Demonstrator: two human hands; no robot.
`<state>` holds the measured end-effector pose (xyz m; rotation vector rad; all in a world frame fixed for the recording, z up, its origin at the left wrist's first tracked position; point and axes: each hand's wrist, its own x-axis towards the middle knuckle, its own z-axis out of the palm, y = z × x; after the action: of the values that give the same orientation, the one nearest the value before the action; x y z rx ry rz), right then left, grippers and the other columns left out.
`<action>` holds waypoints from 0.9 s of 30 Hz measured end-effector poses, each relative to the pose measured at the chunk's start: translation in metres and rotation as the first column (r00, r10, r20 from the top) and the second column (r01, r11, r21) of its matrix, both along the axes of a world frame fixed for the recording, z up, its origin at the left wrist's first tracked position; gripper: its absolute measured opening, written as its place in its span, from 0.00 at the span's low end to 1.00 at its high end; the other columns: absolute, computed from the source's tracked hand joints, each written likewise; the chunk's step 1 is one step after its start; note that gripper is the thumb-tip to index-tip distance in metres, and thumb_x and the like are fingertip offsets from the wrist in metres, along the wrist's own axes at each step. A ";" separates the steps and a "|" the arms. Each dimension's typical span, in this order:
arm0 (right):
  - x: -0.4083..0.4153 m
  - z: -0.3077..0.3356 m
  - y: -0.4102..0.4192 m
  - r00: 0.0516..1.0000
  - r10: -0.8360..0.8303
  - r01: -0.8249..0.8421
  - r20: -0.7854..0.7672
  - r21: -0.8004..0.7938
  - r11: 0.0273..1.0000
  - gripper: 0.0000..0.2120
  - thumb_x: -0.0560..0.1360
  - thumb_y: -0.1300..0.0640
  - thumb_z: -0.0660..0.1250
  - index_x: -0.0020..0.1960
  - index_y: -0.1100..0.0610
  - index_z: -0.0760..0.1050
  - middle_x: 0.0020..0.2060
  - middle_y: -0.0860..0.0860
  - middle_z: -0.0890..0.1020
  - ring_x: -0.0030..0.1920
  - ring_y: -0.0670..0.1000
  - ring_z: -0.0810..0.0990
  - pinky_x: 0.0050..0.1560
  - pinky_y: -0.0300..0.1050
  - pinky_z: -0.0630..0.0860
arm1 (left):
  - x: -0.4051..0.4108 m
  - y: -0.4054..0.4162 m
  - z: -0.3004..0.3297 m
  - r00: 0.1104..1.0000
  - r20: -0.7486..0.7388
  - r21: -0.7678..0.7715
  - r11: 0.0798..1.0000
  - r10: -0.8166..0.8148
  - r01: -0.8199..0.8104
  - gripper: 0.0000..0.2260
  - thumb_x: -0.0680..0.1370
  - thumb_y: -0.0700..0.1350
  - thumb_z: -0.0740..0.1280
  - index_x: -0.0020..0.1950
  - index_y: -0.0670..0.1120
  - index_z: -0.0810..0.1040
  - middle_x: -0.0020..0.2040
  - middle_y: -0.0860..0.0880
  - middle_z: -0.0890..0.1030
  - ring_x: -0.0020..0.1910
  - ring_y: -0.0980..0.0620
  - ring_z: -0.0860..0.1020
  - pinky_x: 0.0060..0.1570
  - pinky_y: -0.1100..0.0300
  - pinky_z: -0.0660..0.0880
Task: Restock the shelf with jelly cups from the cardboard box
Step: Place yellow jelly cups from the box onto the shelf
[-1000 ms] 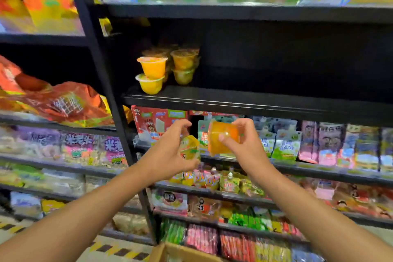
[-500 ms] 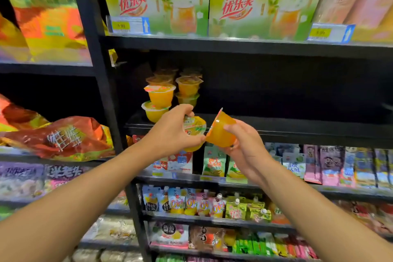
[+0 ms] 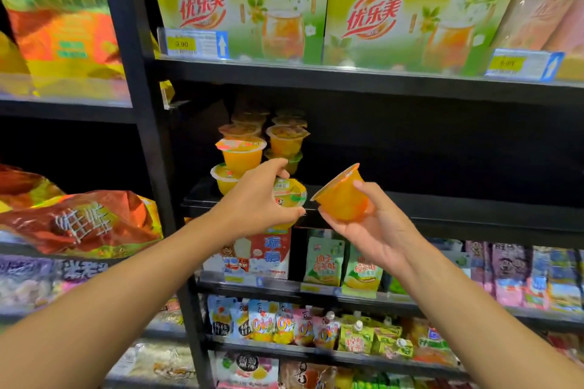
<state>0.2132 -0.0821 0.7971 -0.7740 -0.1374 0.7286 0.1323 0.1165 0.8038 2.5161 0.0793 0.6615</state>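
Observation:
My left hand (image 3: 256, 202) grips a yellow jelly cup (image 3: 289, 196) with its printed lid facing me, right at the front edge of the black shelf (image 3: 410, 199). My right hand (image 3: 366, 224) holds an orange jelly cup (image 3: 343, 196), tilted with its lid turned up and to the left. Several jelly cups (image 3: 241, 153) stand stacked two high at the left end of that shelf, just behind my left hand. The cardboard box is out of view.
The shelf to the right of the stacked cups is dark and bare. Green drink multipacks (image 3: 240, 6) fill the shelf above. Snack pouches (image 3: 325, 262) hang on the shelves below. Red snack bags (image 3: 79, 224) lie on the left unit beyond a black upright post (image 3: 148, 136).
Both hands have risen from the lower shelves to the jelly shelf, each carrying its cup. The view has tilted upward, so the box has dropped out of sight.

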 end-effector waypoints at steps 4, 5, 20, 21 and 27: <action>0.016 0.005 -0.002 0.994 -0.062 0.067 0.094 -0.055 0.996 0.30 0.67 0.50 0.74 0.66 0.55 0.71 0.64 0.60 0.77 0.63 0.62 0.79 0.52 0.55 0.83 | 0.014 -0.003 0.002 0.998 0.019 0.015 0.998 0.055 -0.055 0.41 0.70 0.56 0.77 0.77 0.46 0.63 0.65 0.54 0.74 0.65 0.54 0.73 0.63 0.54 0.75; 0.020 0.007 -0.004 0.986 -0.072 0.088 0.153 -0.099 0.991 0.28 0.68 0.47 0.73 0.65 0.53 0.71 0.63 0.58 0.78 0.63 0.60 0.79 0.53 0.53 0.81 | 0.018 -0.005 0.001 0.998 0.016 0.010 0.998 0.067 -0.067 0.41 0.70 0.56 0.77 0.78 0.47 0.63 0.65 0.55 0.74 0.64 0.55 0.74 0.63 0.53 0.75; 0.065 0.006 -0.010 0.964 0.067 -0.021 0.256 -0.176 0.984 0.29 0.67 0.50 0.74 0.65 0.54 0.73 0.62 0.58 0.78 0.61 0.58 0.79 0.57 0.55 0.80 | 0.069 -0.013 -0.009 0.979 -0.006 0.013 0.979 0.206 -0.206 0.42 0.70 0.58 0.76 0.78 0.50 0.60 0.66 0.55 0.74 0.63 0.54 0.74 0.59 0.57 0.75; 0.066 0.004 -0.008 0.965 0.071 -0.028 0.254 -0.167 0.986 0.26 0.69 0.51 0.74 0.64 0.54 0.74 0.62 0.58 0.78 0.61 0.58 0.79 0.57 0.56 0.80 | 0.069 -0.014 -0.011 0.978 0.009 -0.004 0.979 0.206 -0.206 0.43 0.70 0.58 0.77 0.78 0.49 0.60 0.68 0.53 0.73 0.65 0.54 0.74 0.60 0.58 0.74; 0.076 -0.001 0.007 0.926 0.081 -0.006 0.369 -0.198 0.980 0.23 0.73 0.54 0.74 0.67 0.53 0.74 0.63 0.56 0.78 0.62 0.57 0.79 0.54 0.54 0.82 | 0.061 -0.018 -0.021 0.966 0.096 -0.116 0.967 0.240 -0.229 0.48 0.67 0.56 0.80 0.79 0.49 0.55 0.71 0.51 0.67 0.67 0.56 0.68 0.61 0.62 0.68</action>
<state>0.2892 -0.0752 0.7961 -1.0977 -0.4378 0.6344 0.1932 0.0986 0.7824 2.3858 0.3680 0.8660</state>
